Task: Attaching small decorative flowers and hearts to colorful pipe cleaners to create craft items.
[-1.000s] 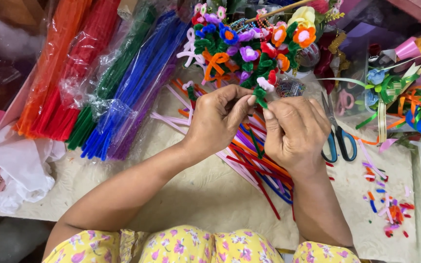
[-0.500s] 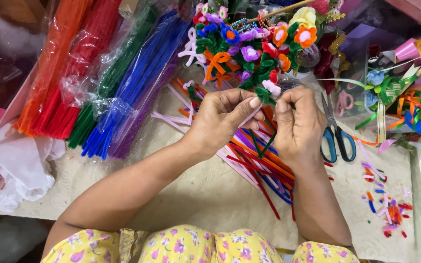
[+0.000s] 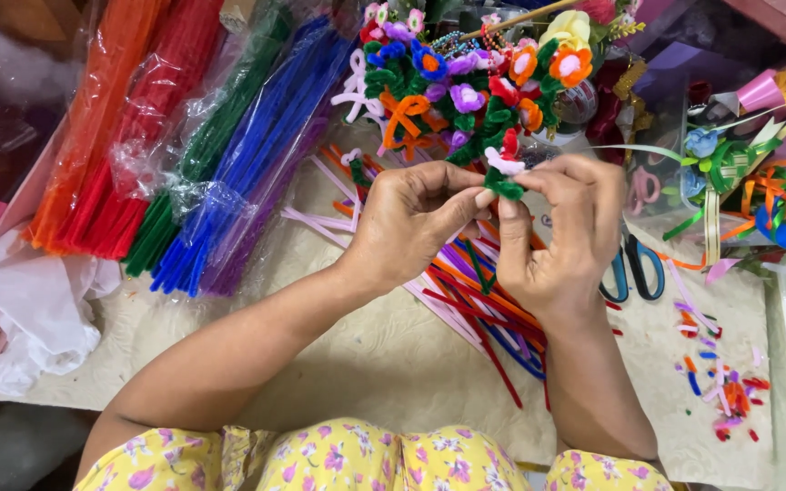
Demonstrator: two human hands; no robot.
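Observation:
My left hand (image 3: 411, 223) and my right hand (image 3: 561, 232) meet over the middle of the table, fingertips pinched together on a small pipe-cleaner flower (image 3: 505, 168) with a green base, a white middle and a red tip. A green stem runs down from it between my hands. Just behind it stands a bouquet of pipe-cleaner flowers (image 3: 466, 82) in orange, purple, blue, red and yellow. Under my hands lies a loose heap of pipe cleaners (image 3: 484, 309) in red, pink, blue and orange.
Bagged bundles of pipe cleaners lie at the left: orange (image 3: 93, 118), red (image 3: 143, 136), green (image 3: 202, 155), blue (image 3: 256, 155). Blue-handled scissors (image 3: 634, 264) rest right of my hand. Ribbons (image 3: 757, 182) and cut scraps (image 3: 720, 391) are at the right, white plastic (image 3: 38, 309) at the left.
Both hands have lifted the small flower up and away from me, closer to the bouquet. The fingers stay pinched on it and have turned a little.

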